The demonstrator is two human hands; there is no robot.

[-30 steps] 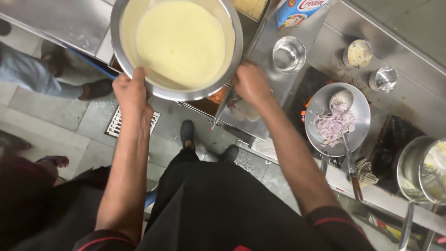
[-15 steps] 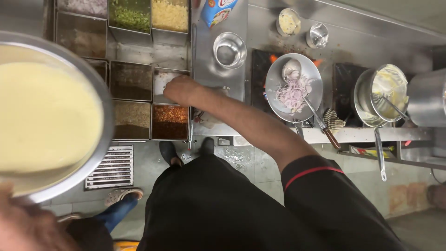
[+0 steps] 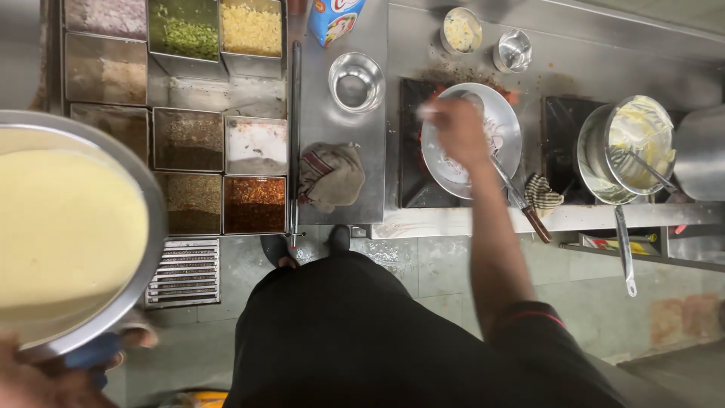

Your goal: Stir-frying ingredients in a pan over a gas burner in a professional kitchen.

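Steel counter (image 3: 340,196), blue carton (image 3: 334,17) (top edge) — right hand (image 3: 457,132) over pan (image 3: 472,140)

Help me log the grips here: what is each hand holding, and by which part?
The left hand holds the steel bowl of yellow batter by its near rim. The right hand hovers over the pan on the burner; blur hides whether it holds anything.
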